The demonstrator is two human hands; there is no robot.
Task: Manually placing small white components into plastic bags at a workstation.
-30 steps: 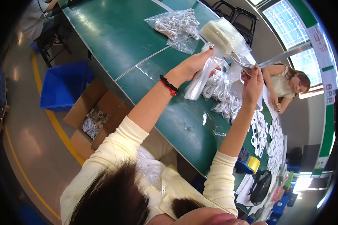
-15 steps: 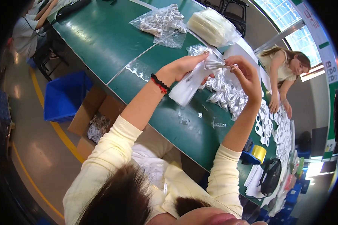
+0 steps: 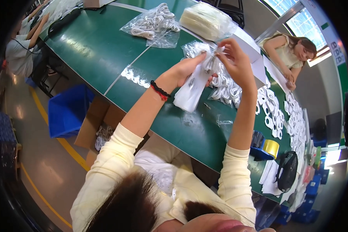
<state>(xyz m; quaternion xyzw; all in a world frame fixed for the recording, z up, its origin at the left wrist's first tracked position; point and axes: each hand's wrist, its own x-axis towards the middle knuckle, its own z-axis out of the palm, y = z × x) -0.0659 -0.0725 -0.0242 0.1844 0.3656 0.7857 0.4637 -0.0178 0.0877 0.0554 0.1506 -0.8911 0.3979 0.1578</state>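
My left hand [image 3: 187, 70] is closed around a sheaf of thin, clear-white plastic bags [image 3: 188, 96], which hangs down toward me over the green table. My right hand [image 3: 236, 62] is raised at the sheaf's upper end, its thumb and fingers bent together at the crumpled film there. Whether a small item sits inside that film is too unclear to tell. Just beyond and below my hands lies a heap of coiled white cables [image 3: 226, 92], partly covered by my right wrist.
On the green table [image 3: 92, 42] lie a bag of white cables [image 3: 154, 23], a wrapped pale stack [image 3: 207, 21], white ring-shaped pieces [image 3: 274, 116], a tape dispenser [image 3: 265, 149] and a black pouch [image 3: 287, 170]. A blue bin [image 3: 67, 112] and open carton [image 3: 92, 120] stand left. A co-worker [image 3: 288, 54] sits at right.
My right hand has moved up and slightly left, to the top of the plastic bags. My left hand still grips them. The whole view has shifted a little.
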